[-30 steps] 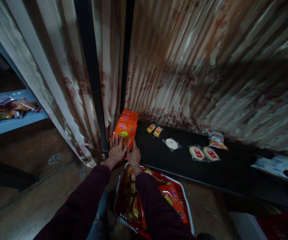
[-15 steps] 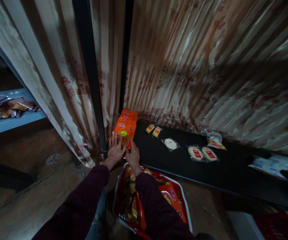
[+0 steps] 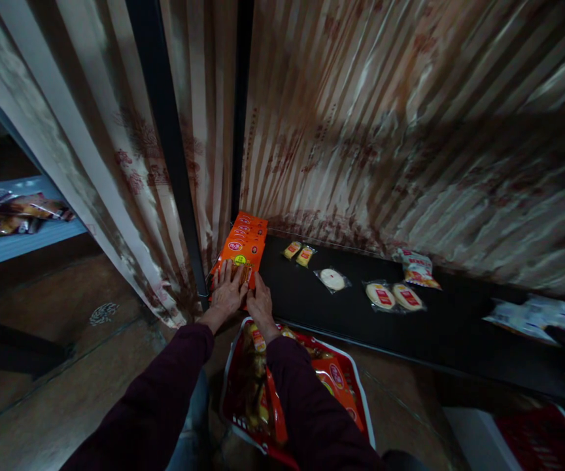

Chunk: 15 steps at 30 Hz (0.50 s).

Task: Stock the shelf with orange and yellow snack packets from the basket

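Observation:
A row of overlapping orange snack packets (image 3: pixel 248 250) lies at the left end of the black shelf. My left hand (image 3: pixel 227 294) rests on the front packet with its fingers spread, covering much of its lower part. At that packet's right edge, my right hand (image 3: pixel 261 302) touches it with fingers stretched out. Below my forearms stands a red basket (image 3: pixel 361 405) with a white rim, holding more orange packets (image 3: pixel 336 386) and yellowish wrapped snacks (image 3: pixel 259 366). My right sleeve hides part of its contents.
Along the black shelf (image 3: pixel 312 307) lie small yellow snacks (image 3: pixel 298 254), a round white one (image 3: pixel 332 279), a pair of round ones (image 3: pixel 394 297), a bag (image 3: pixel 418 268) and pale packets (image 3: pixel 532 317). A black post (image 3: pixel 169 144) stands left, before a curtain (image 3: pixel 322 131).
The view has shifted slightly. Both hands stay on the front orange packet, with the fingers nearly as before.

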{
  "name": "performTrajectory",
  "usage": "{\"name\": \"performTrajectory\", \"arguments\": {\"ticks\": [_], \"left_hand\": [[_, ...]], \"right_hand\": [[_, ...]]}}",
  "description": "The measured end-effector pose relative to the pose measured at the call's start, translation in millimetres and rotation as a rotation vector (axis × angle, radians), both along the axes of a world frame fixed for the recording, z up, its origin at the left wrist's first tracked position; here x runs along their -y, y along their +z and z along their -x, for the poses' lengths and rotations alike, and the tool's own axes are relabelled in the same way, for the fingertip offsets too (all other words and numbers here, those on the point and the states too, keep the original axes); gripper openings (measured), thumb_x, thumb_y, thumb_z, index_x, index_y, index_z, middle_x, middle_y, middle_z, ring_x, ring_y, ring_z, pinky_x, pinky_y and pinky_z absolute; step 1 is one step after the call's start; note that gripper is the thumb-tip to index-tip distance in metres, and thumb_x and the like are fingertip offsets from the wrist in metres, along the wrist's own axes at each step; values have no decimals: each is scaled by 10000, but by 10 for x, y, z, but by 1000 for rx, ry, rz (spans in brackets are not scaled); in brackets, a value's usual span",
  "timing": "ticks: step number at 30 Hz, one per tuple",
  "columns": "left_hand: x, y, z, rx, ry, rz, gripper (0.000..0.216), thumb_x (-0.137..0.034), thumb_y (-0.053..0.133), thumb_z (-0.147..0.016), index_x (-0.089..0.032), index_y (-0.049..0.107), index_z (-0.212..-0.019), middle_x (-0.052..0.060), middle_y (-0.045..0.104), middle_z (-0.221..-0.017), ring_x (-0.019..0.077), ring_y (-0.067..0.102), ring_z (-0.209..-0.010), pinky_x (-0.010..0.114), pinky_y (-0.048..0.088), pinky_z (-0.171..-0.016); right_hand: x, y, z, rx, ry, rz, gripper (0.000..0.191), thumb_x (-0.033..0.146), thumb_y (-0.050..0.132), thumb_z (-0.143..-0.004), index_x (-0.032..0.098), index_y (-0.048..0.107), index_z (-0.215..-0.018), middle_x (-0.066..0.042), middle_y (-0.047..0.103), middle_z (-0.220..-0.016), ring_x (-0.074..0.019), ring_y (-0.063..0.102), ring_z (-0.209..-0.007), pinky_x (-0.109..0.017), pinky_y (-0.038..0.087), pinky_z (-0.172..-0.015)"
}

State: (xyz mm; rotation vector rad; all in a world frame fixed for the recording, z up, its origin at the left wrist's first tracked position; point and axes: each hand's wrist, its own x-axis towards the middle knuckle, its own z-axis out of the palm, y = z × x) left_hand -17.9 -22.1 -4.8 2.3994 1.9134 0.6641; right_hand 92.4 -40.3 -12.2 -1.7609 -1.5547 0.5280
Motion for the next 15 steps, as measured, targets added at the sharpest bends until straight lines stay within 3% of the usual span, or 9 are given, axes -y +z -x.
{"name": "performTrajectory", "arguments": {"ticks": [7, 15], "left_hand": [[32, 92, -6, -21, -24, -26, 535, -347, 425, -898, -177, 414, -1405, 145, 284, -1532, 307, 193, -1434, 501, 191, -1152], [167, 116, -131, -42, -80, -95, 506, -268, 361, -920, -118, 398, -1402, 158, 360, -1493, 286, 192, -1436, 483, 198, -1158]], "right_hand": [[135, -15, -20, -41, -55, -23, 560, 152, 413, -817, 127, 441, -1376, -131, 429, -1448, -218, 372, -1342, -376, 304, -1106], [353, -42, -50, -81, -103, -82, 520, 70, 405, -768, 86, 547, -1268, -144, 540, -1338, -199, 454, -1272, -356, 349, -1090]]}}
